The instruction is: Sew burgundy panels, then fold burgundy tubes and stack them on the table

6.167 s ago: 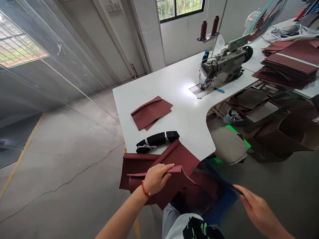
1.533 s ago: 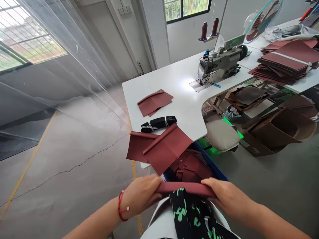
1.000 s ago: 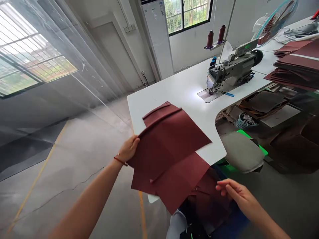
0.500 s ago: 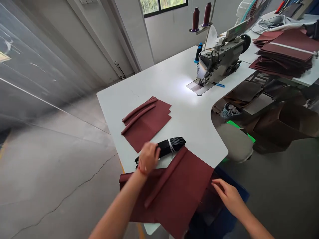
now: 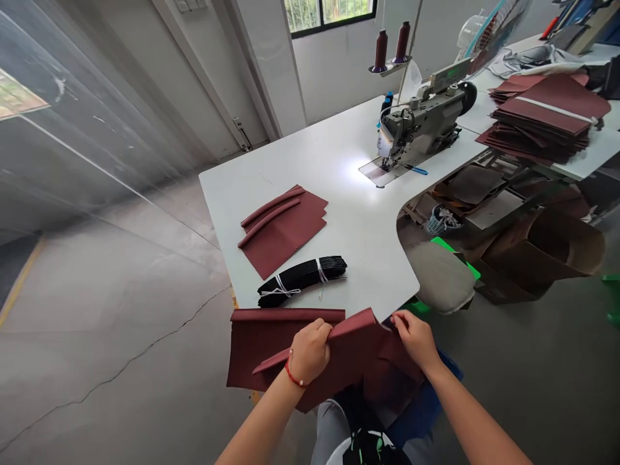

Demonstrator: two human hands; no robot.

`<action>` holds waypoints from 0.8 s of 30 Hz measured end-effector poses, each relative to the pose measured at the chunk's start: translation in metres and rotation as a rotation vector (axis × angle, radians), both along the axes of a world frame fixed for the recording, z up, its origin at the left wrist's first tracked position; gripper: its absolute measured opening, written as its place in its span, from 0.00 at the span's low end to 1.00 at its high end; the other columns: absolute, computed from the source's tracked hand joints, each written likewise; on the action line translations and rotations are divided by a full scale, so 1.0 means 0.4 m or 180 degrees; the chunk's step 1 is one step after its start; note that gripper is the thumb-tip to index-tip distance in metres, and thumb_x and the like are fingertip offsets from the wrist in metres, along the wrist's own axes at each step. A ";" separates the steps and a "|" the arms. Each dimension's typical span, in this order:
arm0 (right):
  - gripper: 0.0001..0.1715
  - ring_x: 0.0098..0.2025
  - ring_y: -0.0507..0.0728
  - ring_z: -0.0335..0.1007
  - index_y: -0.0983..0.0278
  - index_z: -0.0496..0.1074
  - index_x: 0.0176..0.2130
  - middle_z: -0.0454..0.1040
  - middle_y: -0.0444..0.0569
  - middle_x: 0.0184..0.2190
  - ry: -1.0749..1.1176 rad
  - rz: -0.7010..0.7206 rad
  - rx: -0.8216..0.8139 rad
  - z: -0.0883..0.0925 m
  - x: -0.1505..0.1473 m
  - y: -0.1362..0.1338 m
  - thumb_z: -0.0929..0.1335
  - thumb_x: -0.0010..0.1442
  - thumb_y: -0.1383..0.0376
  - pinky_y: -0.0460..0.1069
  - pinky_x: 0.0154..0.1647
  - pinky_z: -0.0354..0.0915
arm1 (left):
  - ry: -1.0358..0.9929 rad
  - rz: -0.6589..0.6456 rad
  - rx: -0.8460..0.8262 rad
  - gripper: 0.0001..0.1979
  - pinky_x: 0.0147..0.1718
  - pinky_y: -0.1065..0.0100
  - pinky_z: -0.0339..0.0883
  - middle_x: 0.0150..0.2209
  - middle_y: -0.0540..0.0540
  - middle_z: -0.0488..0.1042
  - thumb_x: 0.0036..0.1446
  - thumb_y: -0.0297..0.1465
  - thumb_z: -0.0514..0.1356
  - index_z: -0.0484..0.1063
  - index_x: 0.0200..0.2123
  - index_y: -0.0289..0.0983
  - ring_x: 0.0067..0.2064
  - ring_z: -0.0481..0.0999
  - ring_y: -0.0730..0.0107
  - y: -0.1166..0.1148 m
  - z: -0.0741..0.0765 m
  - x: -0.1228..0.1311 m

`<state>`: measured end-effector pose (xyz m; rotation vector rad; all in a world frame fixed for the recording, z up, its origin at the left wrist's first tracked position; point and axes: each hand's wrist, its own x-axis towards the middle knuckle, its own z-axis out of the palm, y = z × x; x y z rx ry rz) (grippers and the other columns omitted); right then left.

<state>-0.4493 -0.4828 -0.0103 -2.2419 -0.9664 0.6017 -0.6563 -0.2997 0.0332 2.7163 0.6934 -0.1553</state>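
My left hand (image 5: pixel 310 352), with a red string bracelet at the wrist, grips a folded maroon sheet (image 5: pixel 290 352) over my lap. My right hand (image 5: pixel 414 339) pinches the same maroon material at its upper edge, near the table's front corner. Both hands hold it just below the white table (image 5: pixel 358 219). Beyond them lie a bundle of black strips (image 5: pixel 303 281) tied with white string and a small pile of maroon sheets (image 5: pixel 281 229) with raised folds. Neither hand touches these.
A sewing machine (image 5: pixel 416 129) stands on the table under a lit needle area, with thread cones (image 5: pixel 391 46) behind it. A tall maroon stack (image 5: pixel 545 116) sits to the right. A blue crate (image 5: pixel 436 400) is by my lap, beside a stool cushion (image 5: pixel 440 278).
My left hand has come back from the black bundle down onto the maroon sheet. My right hand has risen from beside the blue crate and now pinches the sheet's edge.
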 end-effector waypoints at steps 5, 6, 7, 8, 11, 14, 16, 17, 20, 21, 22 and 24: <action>0.16 0.46 0.57 0.70 0.64 0.69 0.49 0.71 0.50 0.48 -0.0434 0.0487 -0.0128 -0.065 0.027 0.296 0.66 0.65 0.57 0.58 0.47 0.68 | 0.0108 0.0385 0.0470 0.14 0.57 0.38 0.53 0.57 0.37 0.65 0.45 0.17 0.53 0.73 0.30 0.37 0.62 0.57 0.44 0.027 -0.073 -0.043; 0.16 0.46 0.57 0.70 0.63 0.70 0.49 0.71 0.51 0.48 -0.0473 0.0590 -0.0192 -0.081 0.020 0.349 0.66 0.65 0.58 0.57 0.46 0.68 | 0.0160 0.0434 0.0496 0.15 0.57 0.32 0.46 0.61 0.38 0.61 0.43 0.16 0.53 0.73 0.30 0.37 0.65 0.50 0.41 0.042 -0.100 -0.047; 0.16 0.46 0.57 0.70 0.64 0.70 0.49 0.71 0.51 0.48 -0.0498 0.0674 -0.0253 -0.097 0.015 0.389 0.67 0.65 0.58 0.57 0.46 0.68 | 0.0216 0.0454 0.0477 0.16 0.56 0.28 0.42 0.64 0.40 0.58 0.43 0.16 0.53 0.74 0.31 0.37 0.67 0.45 0.39 0.058 -0.126 -0.052; 0.15 0.46 0.57 0.70 0.64 0.70 0.49 0.71 0.51 0.48 -0.0511 0.0732 -0.0303 -0.113 0.015 0.416 0.67 0.65 0.59 0.57 0.46 0.69 | 0.0267 0.0440 0.0425 0.16 0.55 0.26 0.39 0.65 0.41 0.56 0.43 0.16 0.53 0.74 0.31 0.37 0.67 0.43 0.38 0.073 -0.151 -0.057; 0.14 0.47 0.58 0.70 0.63 0.70 0.49 0.71 0.51 0.49 -0.0492 0.0793 -0.0348 -0.146 0.066 0.404 0.66 0.65 0.59 0.58 0.47 0.68 | 0.0313 0.0374 0.0245 0.18 0.56 0.25 0.37 0.64 0.43 0.59 0.45 0.16 0.52 0.73 0.35 0.38 0.67 0.45 0.41 0.101 -0.200 -0.072; 0.14 0.48 0.58 0.69 0.64 0.70 0.47 0.71 0.51 0.49 -0.0346 0.0781 -0.0324 -0.148 0.189 0.264 0.66 0.65 0.59 0.58 0.49 0.67 | 0.0210 0.0392 0.0160 0.16 0.56 0.25 0.36 0.62 0.41 0.61 0.49 0.17 0.53 0.72 0.38 0.38 0.67 0.46 0.43 0.106 -0.207 -0.071; 0.13 0.45 0.57 0.70 0.64 0.71 0.42 0.72 0.50 0.45 -0.0185 0.0653 -0.0354 -0.131 0.272 0.119 0.66 0.65 0.57 0.58 0.48 0.66 | 0.0061 0.0284 0.0117 0.11 0.58 0.28 0.39 0.61 0.37 0.62 0.53 0.22 0.57 0.72 0.39 0.36 0.66 0.49 0.42 0.101 -0.192 -0.060; 0.13 0.43 0.57 0.71 0.65 0.70 0.38 0.73 0.49 0.40 -0.0084 0.0559 -0.0383 -0.119 0.300 0.038 0.66 0.64 0.56 0.57 0.46 0.66 | -0.0002 0.0196 0.0075 0.09 0.58 0.32 0.45 0.60 0.35 0.63 0.54 0.24 0.58 0.72 0.40 0.36 0.64 0.54 0.43 0.097 -0.180 -0.053; 0.16 0.32 0.59 0.73 0.62 0.67 0.33 0.73 0.49 0.28 0.0321 0.0221 -0.0431 -0.081 0.299 -0.201 0.65 0.57 0.52 0.55 0.38 0.69 | -0.0082 -0.0038 -0.0132 0.17 0.54 0.53 0.64 0.52 0.38 0.71 0.57 0.21 0.55 0.70 0.50 0.36 0.54 0.70 0.56 0.078 -0.129 -0.041; 0.19 0.32 0.60 0.75 0.61 0.67 0.35 0.74 0.50 0.28 0.0483 0.0108 -0.0412 -0.069 0.268 -0.271 0.63 0.55 0.49 0.54 0.35 0.70 | -0.0091 -0.0086 -0.0191 0.23 0.51 0.59 0.67 0.49 0.40 0.73 0.57 0.19 0.52 0.67 0.55 0.38 0.50 0.72 0.61 0.071 -0.107 -0.041; 0.22 0.31 0.61 0.76 0.61 0.68 0.37 0.74 0.49 0.28 0.0641 0.0013 -0.0408 -0.058 0.226 -0.331 0.61 0.55 0.46 0.53 0.31 0.70 | -0.0110 -0.0116 -0.0241 0.27 0.48 0.62 0.68 0.47 0.43 0.74 0.57 0.17 0.50 0.63 0.59 0.40 0.47 0.74 0.63 0.062 -0.082 -0.044; 0.28 0.29 0.61 0.76 0.59 0.67 0.35 0.73 0.48 0.24 0.0865 -0.0192 -0.0355 -0.036 0.124 -0.426 0.55 0.58 0.42 0.51 0.23 0.68 | -0.0185 -0.0111 -0.0377 0.29 0.45 0.65 0.69 0.45 0.45 0.75 0.58 0.18 0.49 0.61 0.62 0.41 0.45 0.75 0.64 0.042 -0.026 -0.055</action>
